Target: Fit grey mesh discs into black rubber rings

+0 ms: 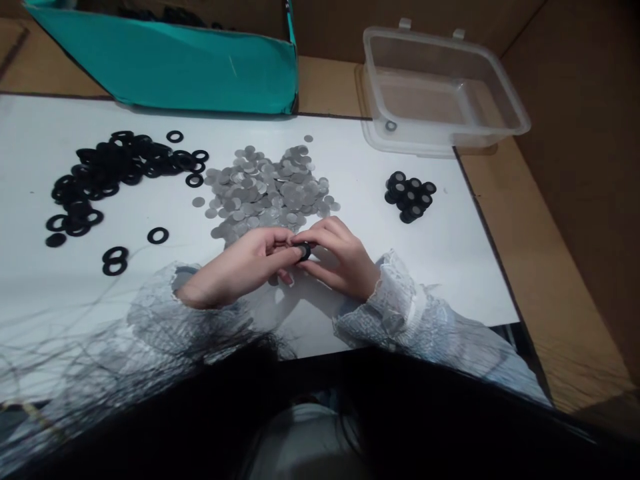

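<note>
My left hand (245, 263) and my right hand (343, 257) meet at the near edge of a pile of grey discs (273, 190). Between their fingertips is a small black ring (305, 251), with my left thumb against its face. Both hands pinch it, and its centre is partly covered by the thumb. To the left lies a heap of black rings (115, 163), with a single ring (158, 235) nearer me. At the right stands a cluster of black rings with grey centres (411, 195).
A teal box (200, 73) with dark items inside stands at the back left. At the back right is a clear plastic container (480, 140), with one small ring at its near left corner. Brown cardboard (550, 253) borders the white surface (450, 267).
</note>
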Available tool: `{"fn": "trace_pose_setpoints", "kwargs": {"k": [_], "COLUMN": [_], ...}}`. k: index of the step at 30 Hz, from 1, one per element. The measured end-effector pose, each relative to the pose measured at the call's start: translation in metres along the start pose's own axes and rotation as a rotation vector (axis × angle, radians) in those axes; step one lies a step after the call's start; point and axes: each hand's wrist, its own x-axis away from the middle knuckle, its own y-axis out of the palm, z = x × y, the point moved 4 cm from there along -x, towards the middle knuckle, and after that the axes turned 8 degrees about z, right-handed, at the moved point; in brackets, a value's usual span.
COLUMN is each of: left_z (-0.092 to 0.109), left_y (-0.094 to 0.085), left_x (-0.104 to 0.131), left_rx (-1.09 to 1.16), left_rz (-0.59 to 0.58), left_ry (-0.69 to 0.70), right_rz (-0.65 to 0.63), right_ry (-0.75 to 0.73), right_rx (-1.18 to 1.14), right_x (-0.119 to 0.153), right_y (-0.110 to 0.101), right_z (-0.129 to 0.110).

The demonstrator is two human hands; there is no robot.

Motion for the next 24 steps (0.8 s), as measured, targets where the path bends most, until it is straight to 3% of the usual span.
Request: {"fn": "trace_pose_setpoints", "kwargs": {"k": [8,15,20,24], "left_z": [-0.005,-0.004,-0.006,-0.008], "left_y": [0.004,0.007,0.005,0.009], "left_x": [0.003,0.007,0.001,0.001], "left_rx": [0.002,-0.052,0.038,0.011], "left_rz": [-0.128,-0.320,-0.103,-0.022], "left_ry": [0.007,-0.033,-0.034,-0.017], "right_rz": [-0.118,-0.411,-0.112,-0.045], "right_ry": [0.021,0.044,0.211,0.297], "right_rx": [-0.154,-0.275,-0.259,-0.269], "right_x": [-0.001,-0.005,0.000,0.006], "right_y": [0.000,-0.003,-0.003,0.001], "right_z": [-0.002,-0.004,0.001,0.000]}}
